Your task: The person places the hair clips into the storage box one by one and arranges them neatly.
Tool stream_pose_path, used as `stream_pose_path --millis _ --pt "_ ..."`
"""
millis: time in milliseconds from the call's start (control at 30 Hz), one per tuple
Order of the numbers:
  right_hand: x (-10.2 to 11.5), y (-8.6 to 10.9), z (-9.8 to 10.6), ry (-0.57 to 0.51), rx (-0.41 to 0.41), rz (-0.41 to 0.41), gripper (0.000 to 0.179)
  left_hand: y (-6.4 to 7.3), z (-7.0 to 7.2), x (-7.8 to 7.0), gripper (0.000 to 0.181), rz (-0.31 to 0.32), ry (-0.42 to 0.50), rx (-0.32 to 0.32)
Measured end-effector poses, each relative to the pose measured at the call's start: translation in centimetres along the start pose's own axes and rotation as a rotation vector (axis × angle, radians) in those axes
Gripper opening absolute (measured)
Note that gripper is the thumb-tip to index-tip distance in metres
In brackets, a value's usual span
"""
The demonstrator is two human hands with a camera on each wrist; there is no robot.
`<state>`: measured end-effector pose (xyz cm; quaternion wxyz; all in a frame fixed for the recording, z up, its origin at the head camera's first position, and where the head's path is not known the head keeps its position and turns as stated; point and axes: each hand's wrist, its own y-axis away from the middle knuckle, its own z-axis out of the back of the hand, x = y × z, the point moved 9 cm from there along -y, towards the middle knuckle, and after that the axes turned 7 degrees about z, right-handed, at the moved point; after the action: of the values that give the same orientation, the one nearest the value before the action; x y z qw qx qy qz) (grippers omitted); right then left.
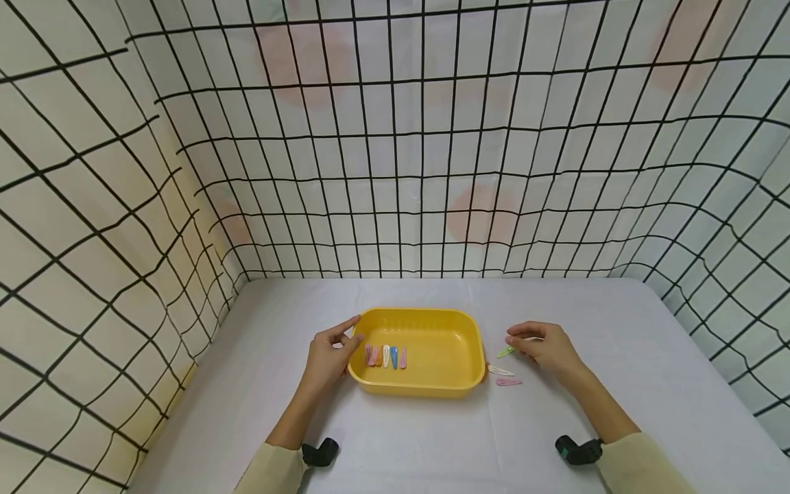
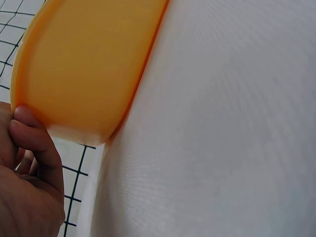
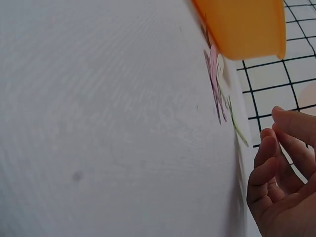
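A yellow plastic tray stands on the white table. Inside it, toward the left, several hair clips lie in a row: pink, orange, white and blue. At the tray's left end my left hand grips the rim between thumb and fingers. My right hand, its fingers bent, hovers beside a green hair clip right of the tray. In the right wrist view a gap shows between the fingertips and the green clip. Below it lie a white clip and a pink clip.
A white cloth covers the table. Black wire grid with pale sheeting behind it stands along the back and both sides. An orange bit shows at the tray's right edge.
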<state>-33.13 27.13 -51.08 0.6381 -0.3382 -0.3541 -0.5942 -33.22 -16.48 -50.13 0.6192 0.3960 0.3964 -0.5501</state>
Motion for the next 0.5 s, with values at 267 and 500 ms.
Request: stream_pose_path --millis 267,500 --pt "-0.77 -0.34 -0.22 0.049 -0.005 -0.009 0.035 -0.06 -0.05 0.11 0.045 0.009 0.0 0.007" --pt "-0.68 -0.33 -0.64 0.126 0.025 0.022 0.031 -0.14 -0.08 0.08 0.044 -0.001 0.007 0.013"
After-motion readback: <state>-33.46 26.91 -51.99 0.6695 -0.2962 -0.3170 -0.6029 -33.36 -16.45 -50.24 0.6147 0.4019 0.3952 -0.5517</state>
